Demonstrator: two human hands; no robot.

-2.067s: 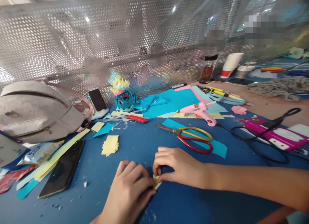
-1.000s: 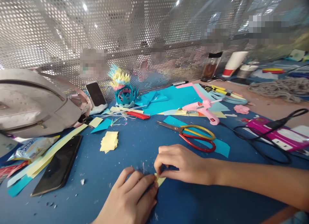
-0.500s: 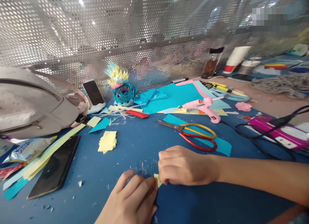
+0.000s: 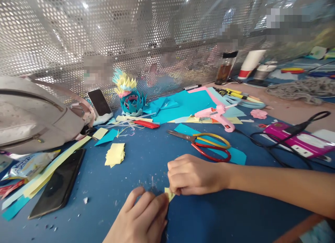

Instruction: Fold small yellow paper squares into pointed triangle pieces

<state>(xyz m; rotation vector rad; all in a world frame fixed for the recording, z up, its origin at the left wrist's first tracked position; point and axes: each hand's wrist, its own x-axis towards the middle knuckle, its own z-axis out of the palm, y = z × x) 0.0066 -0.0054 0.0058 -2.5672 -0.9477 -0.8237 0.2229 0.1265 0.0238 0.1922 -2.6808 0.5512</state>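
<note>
A small yellow paper piece (image 4: 169, 193) lies on the blue table (image 4: 125, 180) near the front edge. My right hand (image 4: 192, 175) is curled into a pinch on its right side. My left hand (image 4: 142, 216) presses on its left side with the fingers closed together, and most of the paper is hidden under the two hands. A stack of yellow paper squares (image 4: 115, 154) lies farther back on the left.
Red and yellow scissors (image 4: 206, 145), a pink glue gun (image 4: 216, 115) and teal sheets lie behind my hands. A black phone (image 4: 57, 183) and yellow strips are at left, beside a grey bag (image 4: 34, 113). A paper flower (image 4: 128, 94) stands by the perforated metal screen. Black cables loop at right.
My right hand has gone from open fingertips to a tight curled pinch on the yellow piece. My left hand slid slightly nearer and keeps pressing the paper. The view drifted a little.
</note>
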